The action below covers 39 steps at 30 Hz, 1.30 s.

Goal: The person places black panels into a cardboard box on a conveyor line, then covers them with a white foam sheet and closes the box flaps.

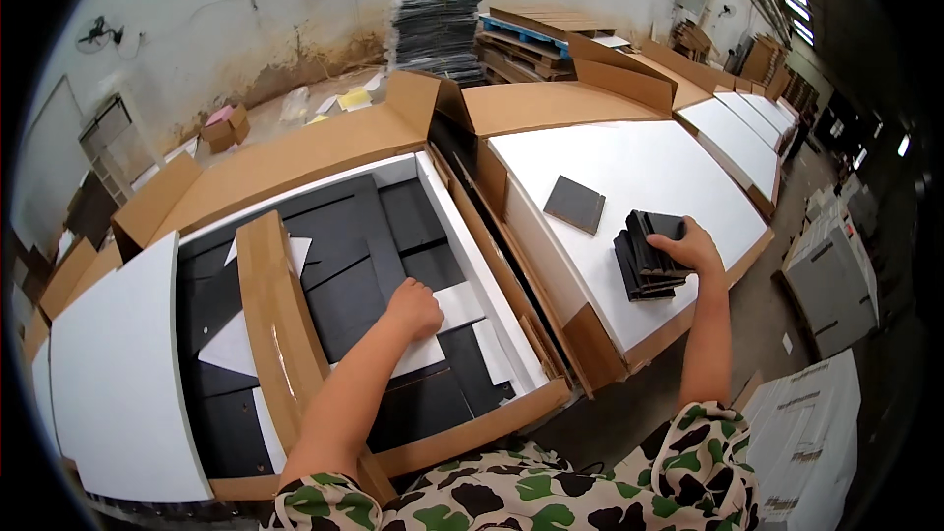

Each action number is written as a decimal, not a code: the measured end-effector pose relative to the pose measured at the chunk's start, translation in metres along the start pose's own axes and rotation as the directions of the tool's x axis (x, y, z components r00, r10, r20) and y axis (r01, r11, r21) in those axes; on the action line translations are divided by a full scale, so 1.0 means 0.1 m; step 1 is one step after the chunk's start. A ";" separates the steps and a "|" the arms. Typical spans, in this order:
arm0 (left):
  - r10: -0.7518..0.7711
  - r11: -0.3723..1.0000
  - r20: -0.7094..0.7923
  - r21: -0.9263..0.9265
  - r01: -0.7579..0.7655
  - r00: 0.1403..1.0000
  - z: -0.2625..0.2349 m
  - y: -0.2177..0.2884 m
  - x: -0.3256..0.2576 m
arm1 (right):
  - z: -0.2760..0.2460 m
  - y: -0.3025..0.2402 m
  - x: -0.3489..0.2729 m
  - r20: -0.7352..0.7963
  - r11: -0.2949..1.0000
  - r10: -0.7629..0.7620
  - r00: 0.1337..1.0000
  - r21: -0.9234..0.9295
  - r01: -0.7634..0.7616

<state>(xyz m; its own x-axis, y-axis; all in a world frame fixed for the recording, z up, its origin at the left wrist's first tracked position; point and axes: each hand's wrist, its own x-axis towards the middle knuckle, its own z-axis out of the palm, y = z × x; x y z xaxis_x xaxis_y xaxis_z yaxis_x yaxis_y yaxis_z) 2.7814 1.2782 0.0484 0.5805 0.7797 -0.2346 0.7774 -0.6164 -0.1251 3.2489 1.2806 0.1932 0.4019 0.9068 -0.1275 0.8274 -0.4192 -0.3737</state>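
My right hand [696, 246] grips the upper part of a stack of small black boards [644, 261], thumb on the near side, fingers round the right end. The stack rests unevenly on a white foam sheet [551, 152] covering the right carton. A single dark square board [574, 205] lies flat to its left. My left hand [414, 309] is closed low over the left carton, beside a white foam strip [458, 305] and a long black panel [382, 236]; whatever its fingers hold is hidden. Black panels [334, 285] fill this carton inside a white foam frame [462, 246].
A brown cardboard piece [280, 305] lies across the left carton's contents. A white sheet [118, 374] stands at far left. Raised carton flaps [295, 162] border the far side. A narrow gap separates the cartons. More foam-topped cartons [737, 143] extend right; wrapped stacks [836, 280] stand on the floor.
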 end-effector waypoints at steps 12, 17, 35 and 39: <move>0.047 0.998 0.074 0.035 -0.049 0.996 -0.07 -0.01 -0.09 | 1.30 -2.46 -0.98 0.046 0.667 -0.742 0.668 -0.049 0.744; 0.076 0.972 -0.059 -0.216 -0.087 0.995 -0.11 0.10 -0.35 | 2.43 -2.95 -0.81 -0.022 0.682 -0.668 0.744 -0.418 0.600; -0.012 0.933 -0.225 -0.353 -0.070 0.974 0.08 0.09 -0.67 | 3.04 -3.00 -0.41 -0.191 0.622 -0.775 0.602 -0.395 0.676; 0.008 0.936 -0.246 -0.339 -0.094 0.969 0.02 0.13 -0.64 | 2.73 -3.14 -0.19 -0.061 0.720 -0.694 0.717 -0.041 0.693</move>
<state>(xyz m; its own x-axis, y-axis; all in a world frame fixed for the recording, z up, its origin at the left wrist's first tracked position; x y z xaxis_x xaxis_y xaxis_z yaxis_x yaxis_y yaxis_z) 2.7536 1.2199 0.0597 0.6283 0.7779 0.0092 0.7555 -0.6129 0.2315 2.8748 1.4073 0.0620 -0.2625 0.9386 0.2238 0.8901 0.3251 -0.3194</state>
